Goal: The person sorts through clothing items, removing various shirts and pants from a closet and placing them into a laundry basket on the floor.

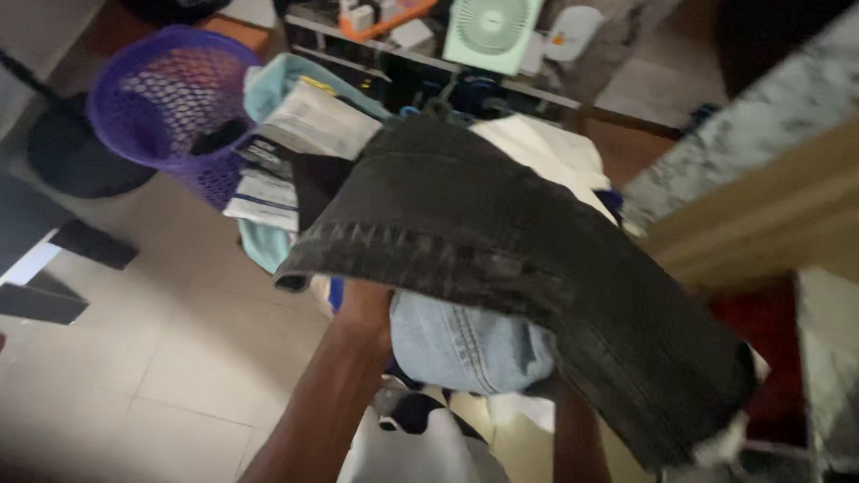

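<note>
A pair of dark grey jeans (508, 246) is draped across the middle of the view, held up from below. My left hand (365, 312) reaches up under its hem edge and grips the fabric; the fingers are hidden by the cloth. My right forearm (580, 445) rises under the other end, and that hand is fully covered by the jeans. A folded light blue denim garment (463, 346) hangs just beneath the dark jeans, between my arms. A white garment (552, 150) lies behind them.
A purple mesh laundry basket (167, 100) stands on the tiled floor at upper left. A light blue basket (281, 87) with papers is beside it. A pale green fan (490, 19) sits on a dark shelf behind. A marble-topped wooden counter (798, 133) is at right.
</note>
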